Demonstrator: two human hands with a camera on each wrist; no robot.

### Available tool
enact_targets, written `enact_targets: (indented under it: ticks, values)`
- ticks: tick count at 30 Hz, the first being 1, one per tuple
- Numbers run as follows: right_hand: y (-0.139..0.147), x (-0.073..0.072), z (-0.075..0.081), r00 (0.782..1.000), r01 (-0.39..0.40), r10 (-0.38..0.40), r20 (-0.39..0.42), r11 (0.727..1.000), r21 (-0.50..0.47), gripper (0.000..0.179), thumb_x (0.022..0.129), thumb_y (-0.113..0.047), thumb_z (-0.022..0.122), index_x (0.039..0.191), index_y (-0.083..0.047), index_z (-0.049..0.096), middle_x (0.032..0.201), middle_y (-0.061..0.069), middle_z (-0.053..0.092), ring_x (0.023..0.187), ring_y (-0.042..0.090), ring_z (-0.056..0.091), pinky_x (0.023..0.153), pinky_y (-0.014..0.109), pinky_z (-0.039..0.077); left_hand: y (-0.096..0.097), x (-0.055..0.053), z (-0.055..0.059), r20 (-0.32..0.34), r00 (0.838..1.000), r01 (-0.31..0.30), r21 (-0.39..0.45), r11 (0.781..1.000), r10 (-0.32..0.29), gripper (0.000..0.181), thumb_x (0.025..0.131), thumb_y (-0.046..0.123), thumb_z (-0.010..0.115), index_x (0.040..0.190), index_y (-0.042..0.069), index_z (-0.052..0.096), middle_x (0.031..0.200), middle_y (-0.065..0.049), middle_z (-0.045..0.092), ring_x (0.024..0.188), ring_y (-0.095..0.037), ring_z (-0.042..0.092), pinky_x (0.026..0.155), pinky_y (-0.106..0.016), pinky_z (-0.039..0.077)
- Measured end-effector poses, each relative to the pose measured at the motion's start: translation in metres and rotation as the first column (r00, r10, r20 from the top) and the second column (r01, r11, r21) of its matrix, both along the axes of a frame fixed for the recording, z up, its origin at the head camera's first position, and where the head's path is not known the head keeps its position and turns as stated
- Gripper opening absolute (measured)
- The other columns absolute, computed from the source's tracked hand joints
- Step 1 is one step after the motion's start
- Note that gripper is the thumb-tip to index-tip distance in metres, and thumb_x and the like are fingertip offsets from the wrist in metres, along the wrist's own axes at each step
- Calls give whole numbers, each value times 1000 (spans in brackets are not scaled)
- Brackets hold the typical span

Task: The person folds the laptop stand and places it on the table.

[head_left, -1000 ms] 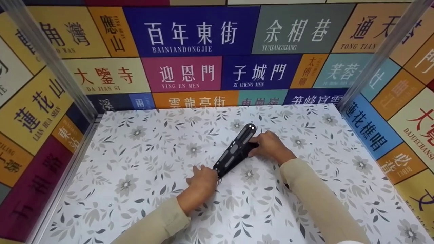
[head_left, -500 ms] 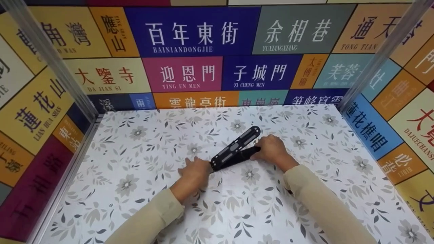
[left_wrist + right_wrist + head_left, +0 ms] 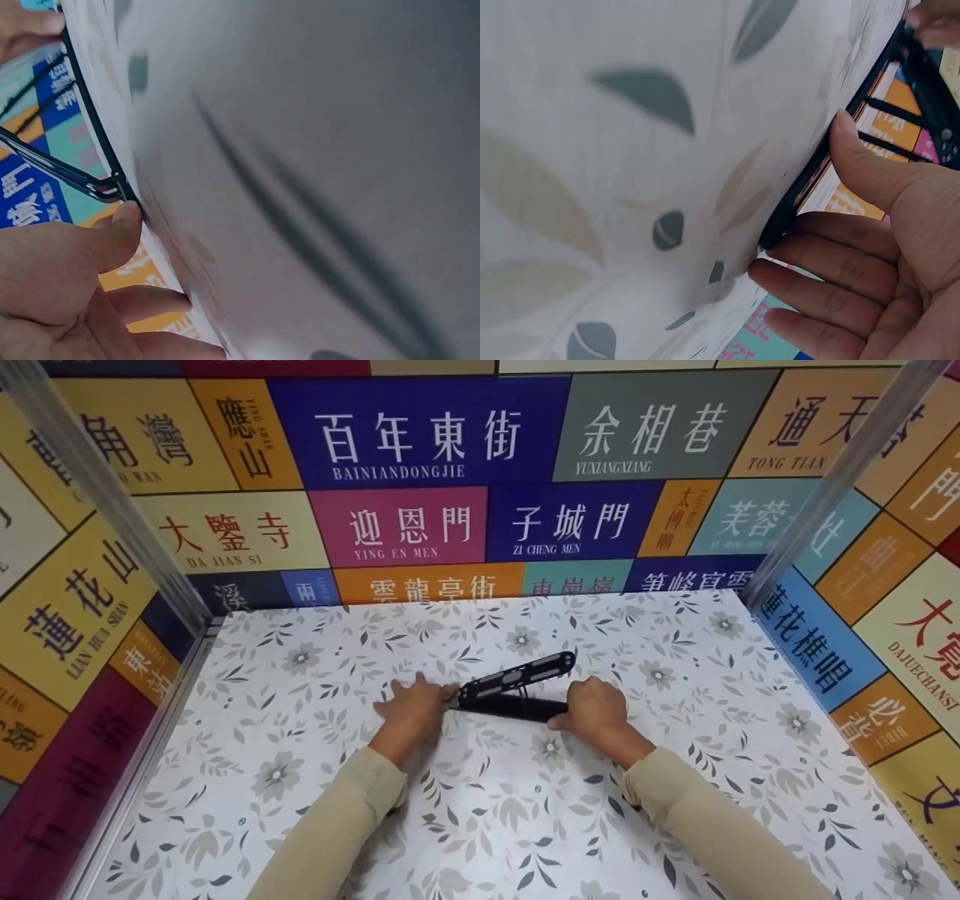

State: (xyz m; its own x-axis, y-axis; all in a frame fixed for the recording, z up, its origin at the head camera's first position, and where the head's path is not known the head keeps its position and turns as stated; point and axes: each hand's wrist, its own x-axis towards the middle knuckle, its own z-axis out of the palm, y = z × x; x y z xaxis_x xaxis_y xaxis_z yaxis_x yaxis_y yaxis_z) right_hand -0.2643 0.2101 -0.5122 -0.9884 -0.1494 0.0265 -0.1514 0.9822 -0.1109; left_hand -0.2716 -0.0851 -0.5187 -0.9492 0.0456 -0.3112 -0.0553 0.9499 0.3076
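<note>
Hinged bracket: a black slotted metal bracket [image 3: 517, 690] lies near the middle of the flowered table top [image 3: 300, 780], its two arms joined at the left end and spread apart at the right; the lower arm lies flat, the upper arm [image 3: 525, 673] tilts up and away toward the back wall.
Left hand: the left hand [image 3: 414, 706] rests on the table at the joined end, fingers spread fairly straight, thumb tip against the hinge [image 3: 116, 191]; it presses rather than grasps.
Right hand: the right hand [image 3: 594, 706] is at the free end of the lower arm, thumb on its edge [image 3: 810, 187], fingers relaxed and nearly straight beneath; no clenching shows.
Edges: metal posts [image 3: 105, 502] stand at both back corners; printed sign panels [image 3: 412, 431] wall in the back and both sides.
Open room: bare table top stretches to the left of the left hand, to the right of the right hand, and between the bracket and the back wall; the bracket is well apart from every wall.
</note>
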Motion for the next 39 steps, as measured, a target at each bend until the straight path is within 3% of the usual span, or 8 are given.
enact_targets:
  ticks: [3,9,19,25,29,32,35,39]
  values:
    - [-3,7,2,1000,3,-3,-3,1000,-18,52,67,-48,93,71,-5,64,78,16,65,66,32,62,54,49,51,-1,-7,2,-11,1000,21,2,1000,-21,63,107,4,38,149,51,45,171,-11,19,151,-58,13,105,-86,22]
    - [-8,16,6,999,-27,27,26,1000,-10,50,67,-44,93,74,-3,66,75,15,66,67,36,64,53,49,52,-1,-16,7,-24,996,89,-34,995,-89,81,93,-10,55,147,50,46,171,-10,17,150,-60,11,101,-89,23]
    - [-8,16,9,998,-60,60,29,998,-1,56,63,-52,93,69,-7,60,74,11,61,63,29,58,51,47,51,-8,-14,6,-50,993,110,38,993,-108,53,106,12,48,147,46,48,170,-14,19,148,-62,12,103,-89,17]
    - [0,12,11,996,-46,49,77,998,-36,60,61,-56,93,55,-16,49,62,0,47,57,20,46,44,37,40,-5,-14,4,-65,986,156,3,988,-155,61,102,7,52,152,41,45,170,-17,20,150,-59,14,109,-85,15]
    - [8,6,15,991,-22,37,129,993,-116,50,63,-53,93,54,-18,59,59,-5,53,58,16,46,45,33,38,8,-13,5,-188,961,191,-72,979,-201,55,98,15,62,151,27,51,160,-15,42,147,-48,34,110,-80,27]
    - [16,-1,15,981,4,41,192,974,-227,37,68,-50,92,66,-17,74,68,-4,68,60,15,55,49,31,43,20,-9,8,-355,911,200,-64,978,-209,42,94,20,71,135,13,63,137,-12,64,129,-39,59,105,-69,43]
    - [24,-9,13,966,3,78,246,949,-315,34,74,-49,89,77,-16,80,73,-2,74,57,15,61,52,30,47,32,-1,11,-456,876,200,42,979,-160,34,91,19,76,123,7,70,120,-11,73,111,-33,69,97,-55,55]
    - [32,-21,8,935,59,98,340,905,-422,33,77,-51,86,80,-18,81,69,-2,72,54,14,59,52,28,48,43,6,13,-470,879,221,251,942,-81,35,91,17,77,123,4,72,118,-13,74,112,-30,69,97,-43,57]
